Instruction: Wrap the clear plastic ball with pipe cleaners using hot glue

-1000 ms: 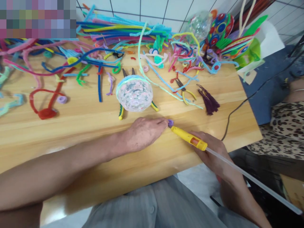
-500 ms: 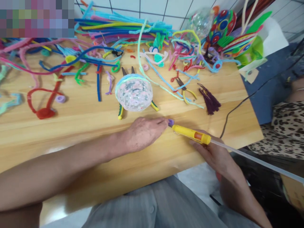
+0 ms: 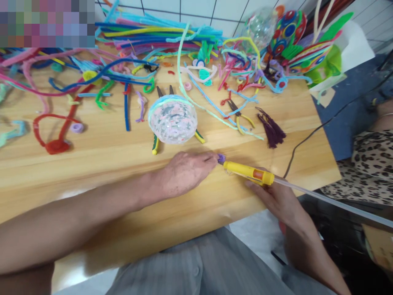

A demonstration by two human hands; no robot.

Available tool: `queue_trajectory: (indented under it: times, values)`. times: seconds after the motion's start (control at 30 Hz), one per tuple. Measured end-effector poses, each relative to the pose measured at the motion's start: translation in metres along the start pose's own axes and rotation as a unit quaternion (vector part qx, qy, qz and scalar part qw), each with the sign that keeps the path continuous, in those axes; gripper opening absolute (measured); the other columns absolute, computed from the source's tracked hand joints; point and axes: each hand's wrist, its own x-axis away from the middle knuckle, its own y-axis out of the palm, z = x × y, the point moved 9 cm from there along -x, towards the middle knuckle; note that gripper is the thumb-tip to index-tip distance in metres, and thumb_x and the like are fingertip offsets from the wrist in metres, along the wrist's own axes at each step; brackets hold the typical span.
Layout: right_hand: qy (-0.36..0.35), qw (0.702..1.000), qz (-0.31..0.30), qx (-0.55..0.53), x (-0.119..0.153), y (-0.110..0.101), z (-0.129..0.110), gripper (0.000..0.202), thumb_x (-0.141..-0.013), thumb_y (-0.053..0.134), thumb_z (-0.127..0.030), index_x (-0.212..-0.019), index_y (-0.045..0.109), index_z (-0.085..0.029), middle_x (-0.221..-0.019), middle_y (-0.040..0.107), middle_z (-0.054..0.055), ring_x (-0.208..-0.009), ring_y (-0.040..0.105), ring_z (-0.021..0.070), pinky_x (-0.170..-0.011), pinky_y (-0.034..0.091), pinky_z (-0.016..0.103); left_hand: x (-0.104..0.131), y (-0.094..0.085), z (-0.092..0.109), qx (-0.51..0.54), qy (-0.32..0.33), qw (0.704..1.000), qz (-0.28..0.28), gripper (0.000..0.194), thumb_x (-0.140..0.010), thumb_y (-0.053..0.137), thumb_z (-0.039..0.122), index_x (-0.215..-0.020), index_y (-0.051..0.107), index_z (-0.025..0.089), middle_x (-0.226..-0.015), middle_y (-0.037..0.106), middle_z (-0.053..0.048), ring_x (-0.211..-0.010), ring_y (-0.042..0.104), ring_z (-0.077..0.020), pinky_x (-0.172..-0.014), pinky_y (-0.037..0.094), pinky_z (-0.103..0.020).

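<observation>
My left hand (image 3: 190, 172) pinches a small purple coil (image 3: 221, 157) just above the wooden table (image 3: 123, 164). The tip of a yellow glue gun (image 3: 245, 171) meets that coil, and a long clear glue stick (image 3: 331, 199) sticks out of its back. My right hand (image 3: 276, 196) is wrapped round the gun's handle, which is mostly hidden. Beyond my left hand, a clear, speckled dome (image 3: 173, 121) with a blue and green rim rests over green-and-yellow-handled pliers (image 3: 199, 136).
Colourful pipe cleaners (image 3: 159, 35) are heaped at the back. Small pliers (image 3: 241, 119) and a dark purple tassel (image 3: 272, 129) lie right of the dome. A black cable (image 3: 301, 143) crosses the right edge. A person in leopard print (image 3: 373, 164) is at the right.
The view has shifted very slightly. Both hands, the purple coil and the glue gun hold nearly the same positions.
</observation>
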Motion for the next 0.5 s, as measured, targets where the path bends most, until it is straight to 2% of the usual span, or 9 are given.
queue_trajectory:
  times: [0.23,0.4,0.5]
  values:
    - [0.027,1.000,-0.007,0.001,0.000,0.002,0.003,0.030,-0.105,0.055,-0.045,-0.100,0.072,-0.021,-0.100,0.080,0.009,-0.086,0.075,0.0263,-0.075,0.059,0.037,0.000,-0.003,0.002,-0.011,0.000,1.000,0.007,0.035,-0.110,0.043,0.015,-0.138,0.062,0.020,-0.132,0.078,-0.006,-0.106,0.079,-0.0157,-0.071,0.063,-0.021]
    - [0.054,0.999,-0.007,-0.004,0.000,0.001,0.007,0.032,-0.103,0.056,-0.048,-0.102,0.072,-0.021,-0.095,0.079,0.009,-0.082,0.074,0.0263,-0.072,0.058,0.036,0.000,-0.002,0.002,-0.015,0.000,1.000,-0.004,0.037,-0.109,0.042,0.014,-0.140,0.061,0.020,-0.134,0.077,-0.006,-0.109,0.079,-0.0161,-0.071,0.063,-0.021]
    - [0.080,0.997,-0.011,0.002,0.001,0.002,0.014,0.034,-0.102,0.057,-0.050,-0.097,0.072,-0.021,-0.090,0.077,0.009,-0.076,0.071,0.0252,-0.066,0.055,0.035,0.000,-0.001,0.002,-0.022,0.003,1.000,-0.011,0.036,-0.109,0.042,0.014,-0.139,0.061,0.019,-0.138,0.076,-0.006,-0.110,0.079,-0.0168,-0.068,0.062,-0.021]
